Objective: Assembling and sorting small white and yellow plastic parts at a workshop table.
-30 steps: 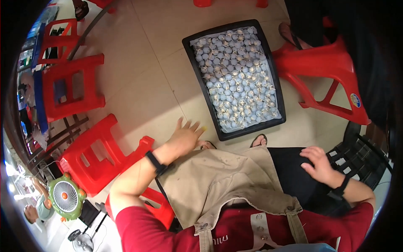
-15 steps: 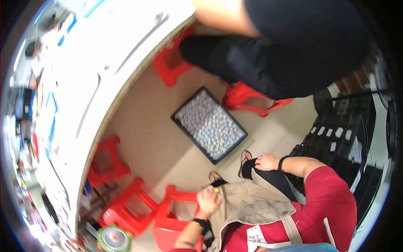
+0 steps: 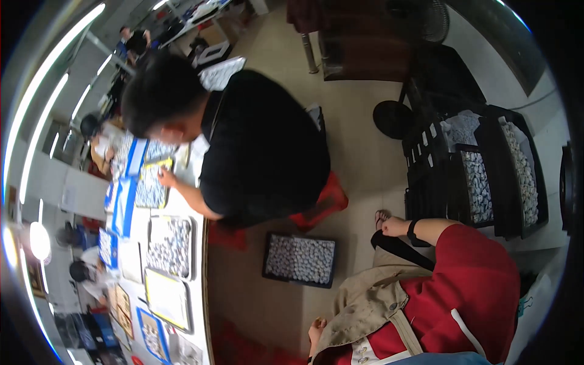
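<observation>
Two hands belong to the person in the red shirt (image 3: 468, 280) and the tan apron (image 3: 347, 310), which fill the near part of the view. The left hand (image 3: 316, 330) is at the edge of the apron, and its fingers look bent; the lower part is hidden, so I cannot tell if they close on something. The right hand (image 3: 395, 226), with a dark wristband (image 3: 412, 230) behind it, rests at the end of the dark trouser leg (image 3: 404, 255); its fingers also seem bent, but I cannot tell if they grip the cloth. Ahead of the left hand and well apart from both hands, the black tray (image 3: 333, 264) lies flat on the floor, covered with many small, pale, round pieces (image 3: 313, 258). At the right, near the right hand, stand black crates (image 3: 502, 176) with similar pale pieces inside. Past the tray, a red stool (image 3: 331, 198) shows partly below a co-worker (image 3: 261, 146) in black, who leans over the long white table (image 3: 201, 292) and reaches one hand to a yellow-edged tray. Farther, other people work at the left, and a dark fan (image 3: 432, 21) stands at the top right.
</observation>
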Demonstrator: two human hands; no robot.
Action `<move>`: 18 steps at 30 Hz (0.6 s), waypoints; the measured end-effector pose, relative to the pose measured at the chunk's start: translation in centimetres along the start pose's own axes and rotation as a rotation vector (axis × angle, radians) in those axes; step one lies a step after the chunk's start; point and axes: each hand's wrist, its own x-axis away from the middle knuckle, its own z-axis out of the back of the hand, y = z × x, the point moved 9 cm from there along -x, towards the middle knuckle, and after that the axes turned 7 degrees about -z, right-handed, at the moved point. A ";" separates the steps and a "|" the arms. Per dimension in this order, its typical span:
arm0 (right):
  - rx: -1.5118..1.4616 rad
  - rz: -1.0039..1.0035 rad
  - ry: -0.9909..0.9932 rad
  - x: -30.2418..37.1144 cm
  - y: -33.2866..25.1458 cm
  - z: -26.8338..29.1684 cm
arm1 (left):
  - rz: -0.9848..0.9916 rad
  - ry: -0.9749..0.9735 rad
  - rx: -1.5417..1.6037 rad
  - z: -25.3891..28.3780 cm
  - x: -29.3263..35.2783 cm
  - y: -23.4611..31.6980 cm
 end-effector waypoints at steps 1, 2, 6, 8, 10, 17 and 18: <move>-0.141 -0.049 0.035 -0.4 2.4 0.9 | -0.764 0.223 0.125 1.5 -0.2 4.4; -0.162 -0.052 0.048 -0.6 4.3 1.7 | -1.531 0.422 0.258 2.6 3.7 7.1; -0.431 -0.259 0.234 -0.1 14.9 5.6 | -0.944 0.035 0.115 -1.5 -4.6 17.7; -0.578 -0.375 0.370 1.2 20.9 6.9 | -0.532 -0.184 0.080 -3.1 -8.2 22.0; -0.594 -0.427 0.413 0.9 26.2 6.0 | -0.532 -0.257 -0.225 -4.8 -8.8 26.5; -0.655 -0.384 0.370 -1.5 30.8 10.4 | -0.555 -0.013 -0.314 -4.3 -11.6 49.2; -0.671 -0.407 0.327 -2.1 31.2 10.9 | -0.555 -0.104 -0.270 -5.4 -11.5 51.6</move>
